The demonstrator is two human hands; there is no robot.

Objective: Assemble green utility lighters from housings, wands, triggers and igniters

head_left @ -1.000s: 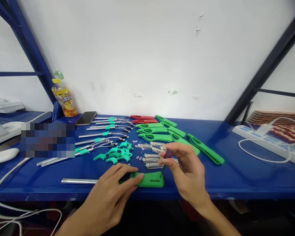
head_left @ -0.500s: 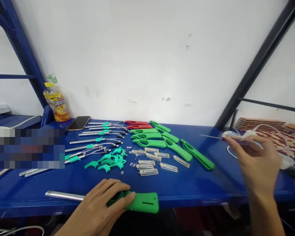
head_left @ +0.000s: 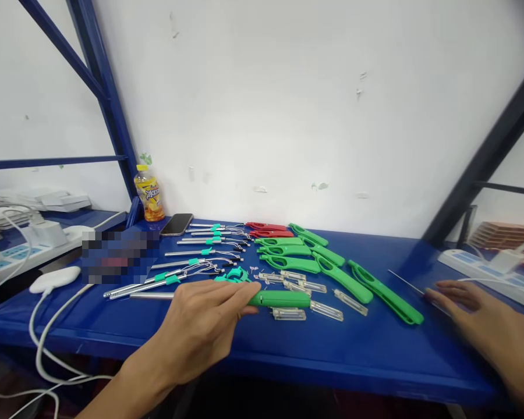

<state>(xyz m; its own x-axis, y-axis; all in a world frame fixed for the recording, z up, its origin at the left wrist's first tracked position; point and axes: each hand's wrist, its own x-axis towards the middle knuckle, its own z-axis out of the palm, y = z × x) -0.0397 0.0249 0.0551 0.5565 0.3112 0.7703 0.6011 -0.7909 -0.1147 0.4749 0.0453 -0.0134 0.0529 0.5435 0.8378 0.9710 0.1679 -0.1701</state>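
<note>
My left hand [head_left: 205, 320] is closed around a green long-nosed lighter [head_left: 282, 299], raised over the front of the table. Its metal tube points left behind my hand, and its narrow edge faces me. At the right, my right hand [head_left: 475, 314] is low over the table with its fingers on a thin screwdriver [head_left: 405, 281]. The shaft points left and away; the handle is mostly hidden by my fingers. Behind the lighter are clear fuel tanks [head_left: 327, 311], partly covered, and teal triggers [head_left: 236, 274]. Green handle shells [head_left: 386, 291] lie between my hands.
Metal lighter tubes with wires [head_left: 186, 253] lie in rows at the left. Red handle shells [head_left: 271, 233], a phone [head_left: 177, 224] and a drink bottle [head_left: 149, 195] are near the wall. Power strips [head_left: 484, 267] and white cables [head_left: 43, 337] lie at the sides. Blue posts [head_left: 109, 87] frame the table.
My left hand has lifted the lighter from the table's front edge and turned it edge-on. My right hand has lowered the screwdriver to the tabletop. The view has swung left.
</note>
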